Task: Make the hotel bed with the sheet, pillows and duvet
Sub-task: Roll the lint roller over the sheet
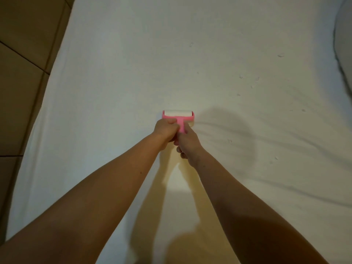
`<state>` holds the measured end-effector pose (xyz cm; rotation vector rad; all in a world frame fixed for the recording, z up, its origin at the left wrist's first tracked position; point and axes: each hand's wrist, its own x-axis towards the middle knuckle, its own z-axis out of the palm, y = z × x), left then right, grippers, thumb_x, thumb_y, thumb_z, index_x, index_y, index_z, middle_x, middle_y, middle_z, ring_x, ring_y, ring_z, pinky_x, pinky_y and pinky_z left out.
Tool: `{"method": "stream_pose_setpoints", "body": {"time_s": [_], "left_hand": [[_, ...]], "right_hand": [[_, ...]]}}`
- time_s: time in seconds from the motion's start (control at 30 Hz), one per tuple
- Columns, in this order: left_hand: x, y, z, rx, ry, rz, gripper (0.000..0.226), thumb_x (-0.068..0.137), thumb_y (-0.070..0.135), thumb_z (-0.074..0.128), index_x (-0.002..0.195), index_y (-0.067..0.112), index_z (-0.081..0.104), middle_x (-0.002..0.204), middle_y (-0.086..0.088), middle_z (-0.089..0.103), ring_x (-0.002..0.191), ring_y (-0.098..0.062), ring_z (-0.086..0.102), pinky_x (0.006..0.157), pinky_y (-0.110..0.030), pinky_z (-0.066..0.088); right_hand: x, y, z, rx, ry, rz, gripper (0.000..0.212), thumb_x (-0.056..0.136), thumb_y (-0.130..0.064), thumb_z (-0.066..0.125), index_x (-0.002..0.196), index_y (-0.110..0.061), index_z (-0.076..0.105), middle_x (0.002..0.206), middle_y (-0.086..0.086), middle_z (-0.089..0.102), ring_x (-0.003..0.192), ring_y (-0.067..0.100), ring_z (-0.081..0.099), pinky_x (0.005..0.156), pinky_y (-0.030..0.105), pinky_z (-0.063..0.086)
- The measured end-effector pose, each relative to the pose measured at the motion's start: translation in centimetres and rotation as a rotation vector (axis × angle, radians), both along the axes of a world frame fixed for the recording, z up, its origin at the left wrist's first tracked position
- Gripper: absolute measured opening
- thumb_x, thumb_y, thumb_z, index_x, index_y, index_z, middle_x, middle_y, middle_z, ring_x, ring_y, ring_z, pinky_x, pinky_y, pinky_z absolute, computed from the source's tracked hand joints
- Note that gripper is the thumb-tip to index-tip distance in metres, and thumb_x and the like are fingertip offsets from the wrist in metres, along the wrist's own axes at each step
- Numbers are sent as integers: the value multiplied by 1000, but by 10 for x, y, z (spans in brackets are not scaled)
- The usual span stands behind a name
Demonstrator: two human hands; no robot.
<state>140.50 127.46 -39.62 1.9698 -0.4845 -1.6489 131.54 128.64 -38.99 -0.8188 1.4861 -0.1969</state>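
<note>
A white sheet covers the bed and fills most of the view, with wrinkles running off to the right. A pink lint roller with a white roll lies against the sheet at the middle. My left hand grips the pink handle from the left, and my right hand grips it from the right and below. Both arms stretch straight out from the bottom of the view. Small bits of lint dot the sheet to the right.
A white pillow or bunched duvet sits at the right edge. Brown tiled floor runs along the bed's left side.
</note>
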Motion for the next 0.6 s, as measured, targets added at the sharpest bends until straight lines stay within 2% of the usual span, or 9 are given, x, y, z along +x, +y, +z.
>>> {"method": "stream_pose_setpoints", "body": {"time_s": [0.1, 0.17, 0.3, 0.43, 0.6], "left_hand": [[5, -7, -4, -6, 7, -12, 29, 94, -1, 50, 117, 14, 61, 85, -2, 56, 69, -15, 56, 62, -26, 52], [8, -17, -3, -7, 3, -30, 38, 94, -2, 50, 130, 8, 56, 83, 0, 54, 67, -15, 54, 60, -26, 50], [19, -41, -4, 11, 19, -44, 46, 93, -3, 49, 138, 10, 48, 92, -3, 56, 71, -17, 56, 65, -29, 51], [30, -73, -10, -10, 27, -46, 47, 94, -2, 50, 139, 11, 48, 91, -3, 57, 76, -21, 59, 83, -42, 54], [37, -114, -15, -62, -12, -53, 45, 93, -3, 49, 137, 10, 50, 93, -2, 56, 72, -17, 56, 69, -32, 52]], "right_hand": [[8, -4, -3, -75, -7, -12, 40, 102, -24, 30, 140, -33, 40, 80, -5, 52, 61, 7, 43, 48, 19, 31], [14, -10, -7, -119, 1, -18, 38, 101, -24, 31, 136, -31, 44, 83, -4, 54, 63, 6, 44, 52, 18, 31], [25, -30, -12, -142, 8, -55, 35, 99, -23, 34, 130, -26, 50, 86, -1, 57, 62, 7, 46, 51, 19, 32], [34, -63, -15, -166, 27, -33, 32, 97, -19, 36, 123, -19, 53, 85, 7, 59, 58, 14, 47, 43, 20, 32], [44, -105, -30, -216, 55, -23, 36, 97, -21, 35, 127, -14, 53, 85, 5, 59, 61, 14, 48, 48, 21, 33]]}}
